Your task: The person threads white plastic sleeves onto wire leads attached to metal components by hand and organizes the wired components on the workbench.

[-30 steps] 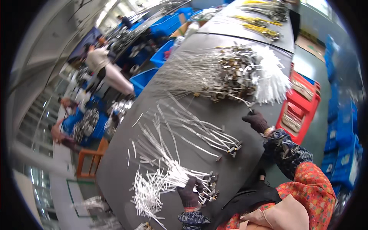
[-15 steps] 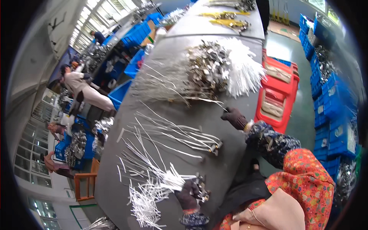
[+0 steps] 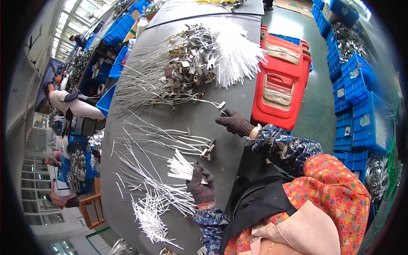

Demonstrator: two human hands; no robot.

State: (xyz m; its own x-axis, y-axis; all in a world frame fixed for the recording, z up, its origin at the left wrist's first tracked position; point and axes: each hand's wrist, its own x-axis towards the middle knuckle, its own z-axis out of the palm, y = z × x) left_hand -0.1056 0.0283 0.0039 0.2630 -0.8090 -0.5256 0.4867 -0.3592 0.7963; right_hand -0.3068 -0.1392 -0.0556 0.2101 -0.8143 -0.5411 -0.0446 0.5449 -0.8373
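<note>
My left hand (image 3: 200,185), in a dark knitted glove, is closed around a short bundle of white strips (image 3: 180,165) above the grey table. Beneath and beside it lie long white wires (image 3: 157,176), with a heap of short white strips (image 3: 151,216) closer to me. My right hand (image 3: 236,122), gloved alike, pinches a thin wire with a small metal end piece (image 3: 221,106) at its fingertips. That wire trails left to the large pile of metal-ended wires (image 3: 187,63). Between the hands rests a smaller row of wires with metal ends (image 3: 207,148).
A fan of white strips (image 3: 238,53) lies on the far side of the grey table (image 3: 229,170). Red bins (image 3: 282,80) stand against its right edge. Blue crates (image 3: 357,106) are stacked farther right. A wooden chair (image 3: 91,204) and other workers (image 3: 70,102) are on the left.
My left hand has moved up and away from the near metal ends, and its white strip bundle is now apart from the long wires. The right hand still pinches a wire. The view has shifted.
</note>
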